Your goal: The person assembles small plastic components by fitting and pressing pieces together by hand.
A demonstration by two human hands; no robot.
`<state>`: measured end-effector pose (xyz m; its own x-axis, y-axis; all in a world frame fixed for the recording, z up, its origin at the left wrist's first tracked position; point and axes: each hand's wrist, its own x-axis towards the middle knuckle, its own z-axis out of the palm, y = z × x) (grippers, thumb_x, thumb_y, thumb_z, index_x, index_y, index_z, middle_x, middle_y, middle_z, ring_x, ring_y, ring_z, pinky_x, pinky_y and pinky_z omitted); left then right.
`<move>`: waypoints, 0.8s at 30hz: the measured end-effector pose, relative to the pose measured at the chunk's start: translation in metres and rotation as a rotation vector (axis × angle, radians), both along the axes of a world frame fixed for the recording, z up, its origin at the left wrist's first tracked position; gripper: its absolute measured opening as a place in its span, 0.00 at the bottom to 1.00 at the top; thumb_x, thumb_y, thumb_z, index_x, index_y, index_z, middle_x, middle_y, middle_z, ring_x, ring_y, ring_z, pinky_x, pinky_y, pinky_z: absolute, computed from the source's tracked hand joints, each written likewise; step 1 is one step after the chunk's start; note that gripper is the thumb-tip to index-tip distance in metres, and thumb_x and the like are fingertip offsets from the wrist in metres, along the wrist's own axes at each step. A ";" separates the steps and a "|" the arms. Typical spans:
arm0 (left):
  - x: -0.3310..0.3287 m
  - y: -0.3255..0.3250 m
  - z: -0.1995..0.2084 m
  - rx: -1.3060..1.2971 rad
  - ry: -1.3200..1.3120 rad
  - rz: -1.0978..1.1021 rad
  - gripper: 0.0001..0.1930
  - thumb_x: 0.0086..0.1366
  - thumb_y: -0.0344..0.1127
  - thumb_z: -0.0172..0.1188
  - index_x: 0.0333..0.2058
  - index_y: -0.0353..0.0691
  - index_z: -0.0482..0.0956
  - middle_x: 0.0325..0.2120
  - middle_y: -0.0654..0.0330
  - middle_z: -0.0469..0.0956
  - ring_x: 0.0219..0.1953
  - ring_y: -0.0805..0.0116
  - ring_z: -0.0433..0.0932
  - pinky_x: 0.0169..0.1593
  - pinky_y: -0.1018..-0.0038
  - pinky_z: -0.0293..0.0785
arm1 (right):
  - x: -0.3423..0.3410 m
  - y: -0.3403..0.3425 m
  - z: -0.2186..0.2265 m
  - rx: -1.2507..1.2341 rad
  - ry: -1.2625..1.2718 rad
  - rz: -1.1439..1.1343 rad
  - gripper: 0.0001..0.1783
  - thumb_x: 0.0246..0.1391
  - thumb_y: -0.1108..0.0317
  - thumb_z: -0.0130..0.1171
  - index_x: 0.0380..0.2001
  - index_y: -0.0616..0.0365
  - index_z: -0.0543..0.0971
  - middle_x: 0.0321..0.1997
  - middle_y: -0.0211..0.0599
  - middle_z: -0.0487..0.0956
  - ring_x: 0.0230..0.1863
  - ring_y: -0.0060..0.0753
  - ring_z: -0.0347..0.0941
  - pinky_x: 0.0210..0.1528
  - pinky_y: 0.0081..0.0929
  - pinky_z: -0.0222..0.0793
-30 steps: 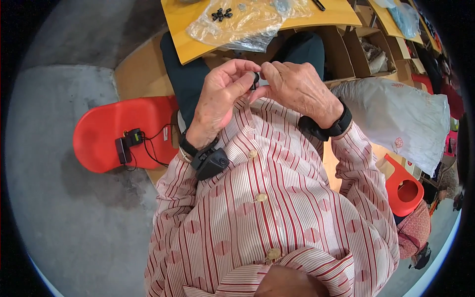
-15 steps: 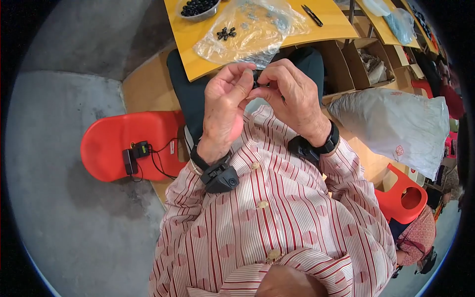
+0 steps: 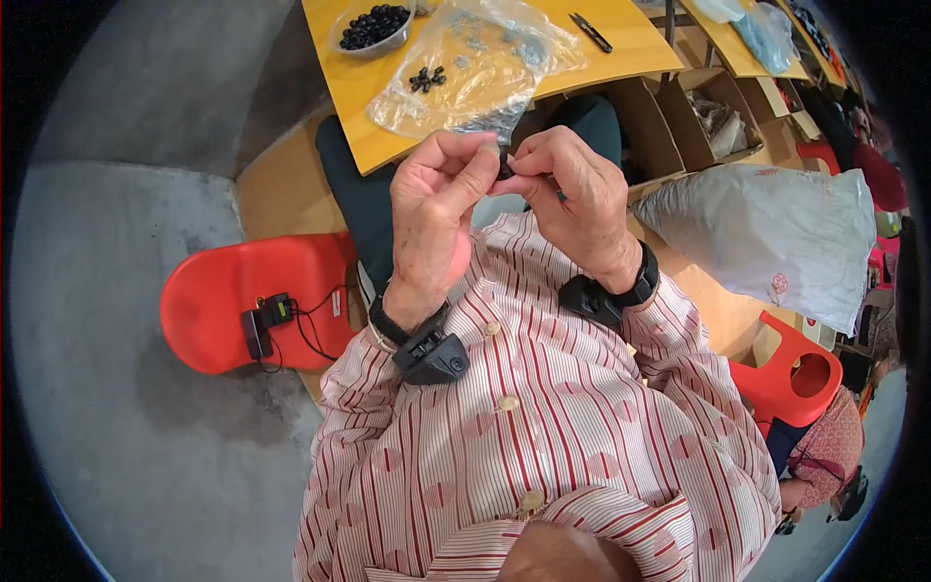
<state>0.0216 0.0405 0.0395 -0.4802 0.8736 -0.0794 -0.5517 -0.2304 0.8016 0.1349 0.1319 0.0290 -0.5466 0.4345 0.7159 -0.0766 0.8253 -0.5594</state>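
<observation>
Both hands meet just past the table's near edge. Between the fingertips sits a small black piece [image 3: 503, 167], mostly covered by them. My left hand [image 3: 436, 199] pinches it with thumb and forefinger. My right hand [image 3: 579, 199] grips it from the other side, its thumb and fingers pressed together. On the yellow table [image 3: 344, 97] lies a clear plastic bag [image 3: 398, 110], with a little cluster of black pieces [image 3: 427, 80] on it. Small clear or greyish pieces show under or in the bag's film. A clear plastic bowl [image 3: 383, 47] holds many black pieces.
Black thread snips [image 3: 592, 34] lie toward the table's right. On my left stands a red chair [image 3: 204, 310] with black devices and cables [image 3: 257, 330]. To the right are open cardboard boxes [image 3: 669, 165], a stuffed white sack [image 3: 756, 233], another red chair [image 3: 795, 378] and another person [image 3: 829, 441].
The whole view has shifted slightly, so the table and bowl appear lower and further left. My hands stay together on the black piece, with a small change in finger position.
</observation>
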 end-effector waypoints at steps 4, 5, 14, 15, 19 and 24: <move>-0.004 0.004 0.011 0.053 0.100 -0.048 0.06 0.60 0.23 0.57 0.37 0.32 0.75 0.30 0.61 0.77 0.30 0.79 0.74 0.36 0.83 0.71 | 0.001 0.005 0.010 0.005 0.012 -0.011 0.14 0.35 0.82 0.65 0.24 0.61 0.69 0.22 0.36 0.70 0.22 0.34 0.70 0.22 0.25 0.66; -0.005 0.007 0.018 0.068 0.166 -0.069 0.06 0.59 0.23 0.57 0.36 0.32 0.76 0.29 0.62 0.77 0.29 0.79 0.74 0.36 0.83 0.71 | 0.002 0.008 0.015 0.013 0.038 -0.005 0.14 0.34 0.82 0.65 0.23 0.61 0.70 0.22 0.36 0.70 0.22 0.34 0.70 0.22 0.25 0.66; -0.003 0.030 0.095 0.302 0.483 -0.161 0.04 0.58 0.22 0.58 0.34 0.32 0.76 0.28 0.64 0.77 0.31 0.80 0.75 0.36 0.84 0.71 | 0.015 0.012 0.089 0.084 0.163 -0.159 0.14 0.32 0.77 0.69 0.22 0.60 0.72 0.21 0.34 0.72 0.21 0.33 0.70 0.22 0.23 0.65; 0.000 0.034 0.106 0.325 0.494 -0.185 0.04 0.58 0.22 0.58 0.33 0.33 0.76 0.28 0.64 0.77 0.31 0.81 0.75 0.36 0.84 0.72 | 0.019 0.013 0.096 0.052 0.204 -0.177 0.15 0.32 0.76 0.70 0.21 0.60 0.72 0.21 0.33 0.73 0.22 0.32 0.70 0.22 0.22 0.65; 0.008 0.042 0.136 0.392 0.564 -0.246 0.03 0.58 0.23 0.59 0.33 0.33 0.76 0.27 0.63 0.78 0.30 0.81 0.75 0.36 0.84 0.73 | 0.028 0.016 0.122 0.121 0.331 -0.193 0.13 0.33 0.77 0.70 0.21 0.60 0.73 0.20 0.32 0.73 0.21 0.27 0.70 0.22 0.20 0.65; 0.028 0.044 0.177 0.545 0.684 -0.321 0.05 0.61 0.24 0.56 0.36 0.33 0.76 0.30 0.63 0.77 0.31 0.80 0.73 0.36 0.83 0.70 | 0.052 0.008 0.158 0.204 0.364 -0.317 0.11 0.34 0.82 0.66 0.22 0.61 0.73 0.21 0.30 0.74 0.22 0.22 0.72 0.23 0.17 0.67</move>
<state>0.0495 0.0848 0.2162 0.0003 0.8058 0.5921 -0.1015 -0.5891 0.8017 0.1865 0.1398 0.1872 -0.1113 0.3698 0.9224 0.0354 0.9291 -0.3682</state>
